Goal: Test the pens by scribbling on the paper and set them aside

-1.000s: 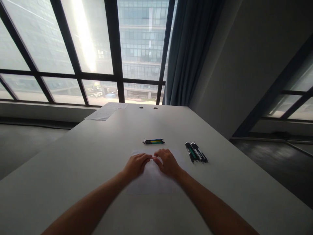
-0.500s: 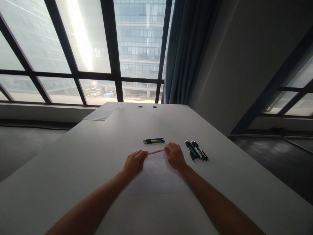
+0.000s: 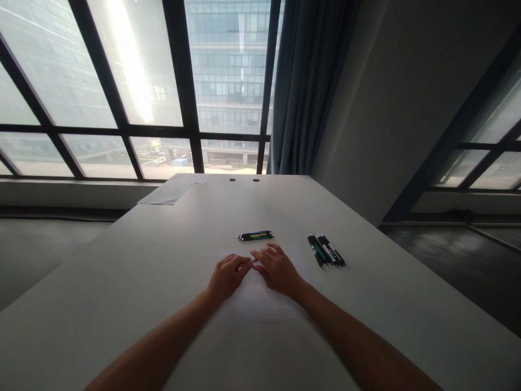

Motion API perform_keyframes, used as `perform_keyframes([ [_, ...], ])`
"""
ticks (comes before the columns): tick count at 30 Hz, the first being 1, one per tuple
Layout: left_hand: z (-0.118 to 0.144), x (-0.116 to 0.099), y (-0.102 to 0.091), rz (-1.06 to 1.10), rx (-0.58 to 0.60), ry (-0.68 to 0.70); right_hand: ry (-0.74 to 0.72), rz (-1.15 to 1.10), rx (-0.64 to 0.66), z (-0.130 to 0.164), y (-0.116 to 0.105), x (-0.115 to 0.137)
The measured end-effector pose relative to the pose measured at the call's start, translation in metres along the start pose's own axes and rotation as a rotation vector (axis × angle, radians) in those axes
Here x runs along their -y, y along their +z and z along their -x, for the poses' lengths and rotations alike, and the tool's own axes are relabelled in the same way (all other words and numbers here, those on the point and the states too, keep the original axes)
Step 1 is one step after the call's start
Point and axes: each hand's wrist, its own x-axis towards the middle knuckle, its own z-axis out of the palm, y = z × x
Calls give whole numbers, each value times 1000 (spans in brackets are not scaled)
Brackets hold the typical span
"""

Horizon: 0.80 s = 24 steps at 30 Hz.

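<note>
Over a sheet of white paper (image 3: pixel 258 304) on the table, my two hands have come close together. My left hand (image 3: pixel 228 274) is closed around a slim pink stick (image 3: pixel 254 261), and only a short bit of it shows between the hands. The thumb and forefinger of my right hand (image 3: pixel 279 271) pinch at that visible end, while its other fingers are lifted. The stick's exact kind cannot be made out. Just beyond the hands, several pens (image 3: pixel 255 236) with black, blue, yellow and green parts lie side by side. The paper's upper part is mostly covered by my hands.
To the right, another row of several black, white and green pens (image 3: pixel 326 251) lies slanted on the white table (image 3: pixel 195 228). Printed sheets (image 3: pixel 165 193) rest at the far left corner. Two round inserts sit near the far edge, before a blue curtain (image 3: pixel 297 108) and windows.
My right hand has moved left along the stick toward my left hand, so much less of the stick shows. Its fingers have partly lifted. The pens have stayed put.
</note>
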Motion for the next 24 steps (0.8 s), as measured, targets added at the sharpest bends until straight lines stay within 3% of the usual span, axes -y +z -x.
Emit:
perform_keyframes([
  [5,1,-3,-3,140,-8,-99,114,-160,-65,4,3,1],
  [9,0,4,-6,-19,175,-113,345,-291,-329,7,-8,-11],
  [13,1,6,-5,-173,351,-109,622,-660,-571,6,-8,-20],
  [17,0,3,-5,-239,377,-129,816,-1210,-786,-1,-9,-25],
  [20,0,0,-6,-261,370,-153,908,-1538,-786,-5,-16,-29],
  [24,0,-1,-6,-262,359,-155,954,-1562,-784,-7,-24,-30],
])
